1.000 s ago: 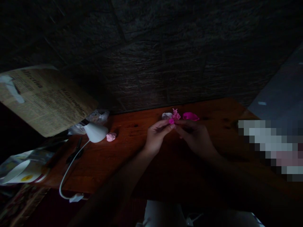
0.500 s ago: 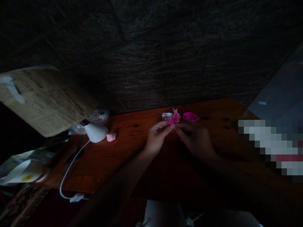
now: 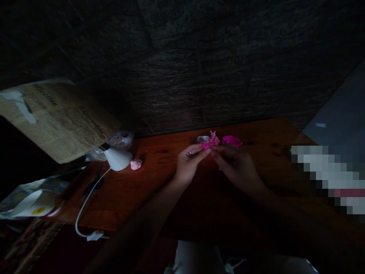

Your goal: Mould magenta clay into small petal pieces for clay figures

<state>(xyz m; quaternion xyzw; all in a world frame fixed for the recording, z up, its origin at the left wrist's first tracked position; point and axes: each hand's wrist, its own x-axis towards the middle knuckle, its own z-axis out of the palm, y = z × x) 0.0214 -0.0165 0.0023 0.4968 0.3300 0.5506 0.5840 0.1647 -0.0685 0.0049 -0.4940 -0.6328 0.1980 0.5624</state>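
My left hand (image 3: 189, 161) and my right hand (image 3: 235, 165) meet fingertip to fingertip over a wooden table (image 3: 159, 190). Between the fingertips both hands pinch a small bright pink piece (image 3: 206, 145). Just behind the fingers stands a small pink figure (image 3: 213, 139), with a pale lump (image 3: 202, 139) at its left and a magenta lump (image 3: 232, 140) at its right. The scene is very dim, so details of the piece are hard to read.
A white lamp head (image 3: 117, 158) on a bent white cable (image 3: 85, 205) lies at the left, beside a light pink lump (image 3: 136, 164). Clear plastic wrap (image 3: 121, 139), a newspaper sheet (image 3: 57, 120), dark scissors (image 3: 94, 182) and a packet (image 3: 28, 199) sit further left. A dark wall rises behind.
The view has shifted slightly. My hands stay pinched together at the same spot, with the small pink piece raised a little towards the pink figure.
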